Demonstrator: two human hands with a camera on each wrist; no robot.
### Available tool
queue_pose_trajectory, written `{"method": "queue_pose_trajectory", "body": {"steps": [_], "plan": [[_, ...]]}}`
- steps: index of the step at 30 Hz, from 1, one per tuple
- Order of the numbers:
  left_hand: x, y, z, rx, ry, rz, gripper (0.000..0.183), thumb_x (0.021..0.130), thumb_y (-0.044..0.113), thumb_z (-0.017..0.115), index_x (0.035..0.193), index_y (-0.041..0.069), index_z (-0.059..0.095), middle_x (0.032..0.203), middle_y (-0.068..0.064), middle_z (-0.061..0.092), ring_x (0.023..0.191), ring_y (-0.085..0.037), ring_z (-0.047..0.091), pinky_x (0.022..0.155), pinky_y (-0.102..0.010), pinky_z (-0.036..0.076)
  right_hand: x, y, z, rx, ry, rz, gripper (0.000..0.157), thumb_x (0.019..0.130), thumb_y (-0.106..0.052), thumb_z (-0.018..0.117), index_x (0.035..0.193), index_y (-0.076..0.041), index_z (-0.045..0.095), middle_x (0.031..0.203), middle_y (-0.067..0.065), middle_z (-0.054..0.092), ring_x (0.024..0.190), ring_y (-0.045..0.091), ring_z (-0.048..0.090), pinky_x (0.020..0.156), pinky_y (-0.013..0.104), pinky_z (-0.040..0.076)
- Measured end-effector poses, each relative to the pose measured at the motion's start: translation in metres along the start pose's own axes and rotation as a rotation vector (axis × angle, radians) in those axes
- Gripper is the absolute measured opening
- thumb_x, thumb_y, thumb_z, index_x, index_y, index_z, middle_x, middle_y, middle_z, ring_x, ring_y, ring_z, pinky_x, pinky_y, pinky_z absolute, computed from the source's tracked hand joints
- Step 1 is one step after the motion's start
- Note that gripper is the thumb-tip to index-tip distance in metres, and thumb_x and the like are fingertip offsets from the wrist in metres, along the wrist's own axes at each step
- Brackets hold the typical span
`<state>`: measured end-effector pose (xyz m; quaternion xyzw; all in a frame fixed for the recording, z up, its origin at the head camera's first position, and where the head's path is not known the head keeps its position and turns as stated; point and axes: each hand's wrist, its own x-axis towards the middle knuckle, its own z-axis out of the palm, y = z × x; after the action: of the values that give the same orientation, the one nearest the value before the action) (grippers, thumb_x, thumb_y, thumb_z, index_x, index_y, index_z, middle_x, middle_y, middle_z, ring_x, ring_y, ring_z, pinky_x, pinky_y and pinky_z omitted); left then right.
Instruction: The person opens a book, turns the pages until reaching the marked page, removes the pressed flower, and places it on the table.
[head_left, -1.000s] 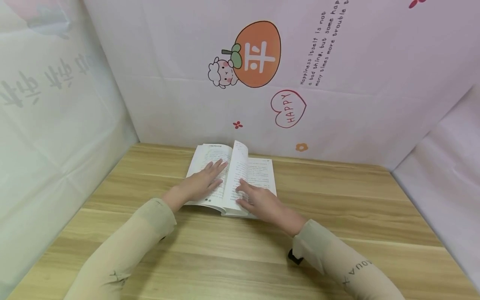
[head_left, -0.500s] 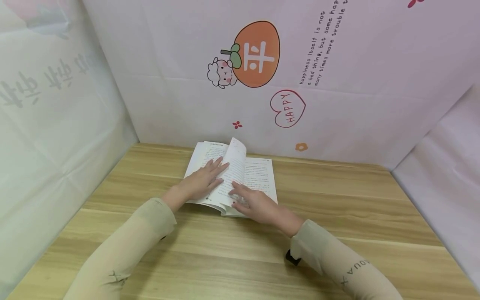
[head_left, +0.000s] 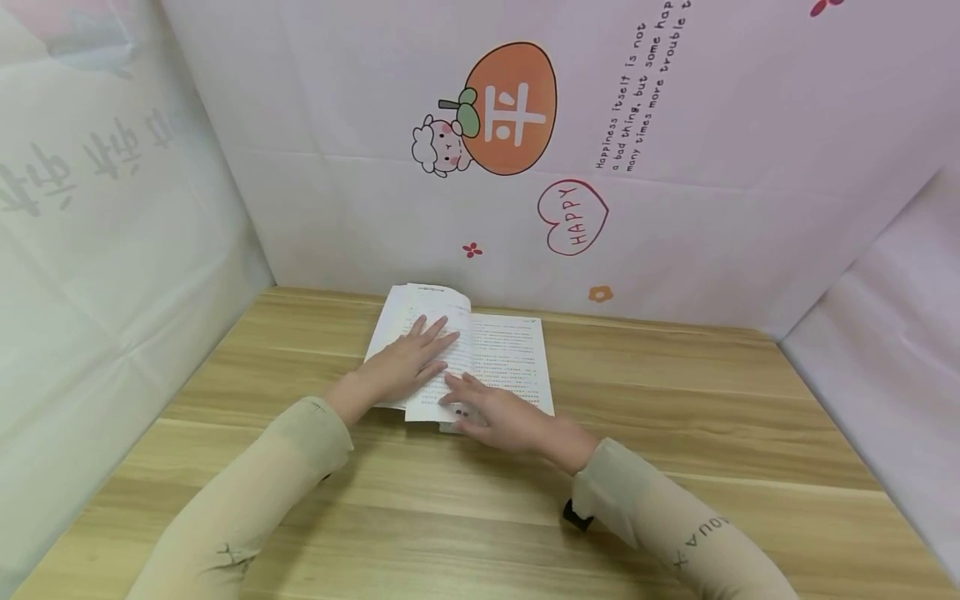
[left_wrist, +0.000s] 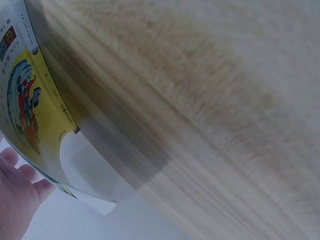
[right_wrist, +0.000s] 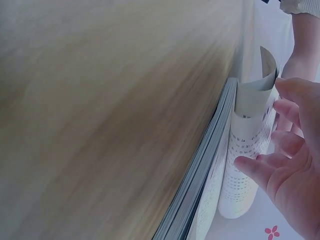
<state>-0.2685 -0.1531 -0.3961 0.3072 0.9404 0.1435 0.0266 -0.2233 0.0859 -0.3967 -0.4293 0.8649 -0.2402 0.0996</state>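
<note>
An open book with printed white pages lies near the table's back edge. My left hand rests on the left page, fingers spread. My right hand touches the lower part of a page close to the spine, its fingers extended and slightly bent. In the right wrist view that page bulges up in a curve from the thick page block, with the thumb and fingers apart beside it. From below, the left wrist view shows the yellow illustrated cover bowed off the table, left fingertips at its edge.
The wooden table extends in front of the book and to both sides. A pale printed cloth wall rises directly behind it, with more cloth at left and right.
A page that stood upright at the spine has turned over to the left and now lies under my left hand's fingers. My right hand has moved slightly left with it.
</note>
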Motion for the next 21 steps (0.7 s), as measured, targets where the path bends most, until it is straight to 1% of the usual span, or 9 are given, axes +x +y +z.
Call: {"method": "queue_pose_trajectory", "body": {"steps": [4, 10, 13, 16, 21], "plan": [[0.0001, 0.0004, -0.0002, -0.008, -0.014, -0.007, 0.057, 0.112, 0.039, 0.039, 0.165, 0.022, 0.026, 0.171, -0.004, 0.01, 0.155, -0.04, 0.002, 0.118, -0.065, 0.018, 0.0024, -0.0033, 0.0017, 0.013, -0.011, -0.011, 0.037, 0.105, -0.023, 0.061, 0.14, -0.011, 0.06, 0.166, 0.009, 0.029, 0.152, 0.033, 0.023, 0.116, 0.05, 0.034], [-0.0002, 0.0, 0.0004, -0.009, -0.049, -0.022, 0.055, 0.112, 0.04, 0.036, 0.164, 0.025, 0.027, 0.171, 0.0, 0.012, 0.155, -0.039, 0.002, 0.118, -0.067, 0.016, 0.0044, -0.0059, 0.0036, -0.011, -0.018, -0.033, 0.038, 0.105, -0.025, 0.061, 0.141, -0.012, 0.06, 0.165, 0.01, 0.031, 0.152, 0.032, 0.024, 0.116, 0.05, 0.035], [-0.0004, -0.0002, 0.0011, 0.0, -0.064, -0.03, 0.054, 0.112, 0.041, 0.035, 0.164, 0.026, 0.028, 0.171, -0.001, 0.012, 0.155, -0.039, 0.002, 0.117, -0.068, 0.014, 0.0045, -0.0073, 0.0029, -0.022, -0.022, -0.042, 0.038, 0.105, -0.025, 0.061, 0.141, -0.012, 0.06, 0.165, 0.01, 0.03, 0.152, 0.032, 0.023, 0.115, 0.05, 0.036], [-0.0002, -0.0004, 0.0019, 0.009, -0.084, -0.045, 0.053, 0.112, 0.043, 0.033, 0.164, 0.03, 0.028, 0.171, 0.001, 0.011, 0.155, -0.037, 0.002, 0.118, -0.067, 0.012, 0.0043, -0.0074, 0.0023, -0.026, -0.029, -0.041, 0.037, 0.106, -0.026, 0.06, 0.14, -0.012, 0.062, 0.166, 0.009, 0.029, 0.153, 0.031, 0.022, 0.115, 0.051, 0.036], [-0.0007, -0.0023, 0.0024, 0.01, -0.099, -0.053, 0.054, 0.112, 0.045, 0.032, 0.164, 0.028, 0.029, 0.171, -0.002, 0.012, 0.155, -0.038, 0.003, 0.119, -0.066, 0.011, 0.0017, -0.0047, 0.0005, -0.037, -0.043, -0.042, 0.037, 0.106, -0.026, 0.06, 0.14, -0.011, 0.062, 0.166, 0.007, 0.03, 0.153, 0.03, 0.022, 0.116, 0.051, 0.035]]}}
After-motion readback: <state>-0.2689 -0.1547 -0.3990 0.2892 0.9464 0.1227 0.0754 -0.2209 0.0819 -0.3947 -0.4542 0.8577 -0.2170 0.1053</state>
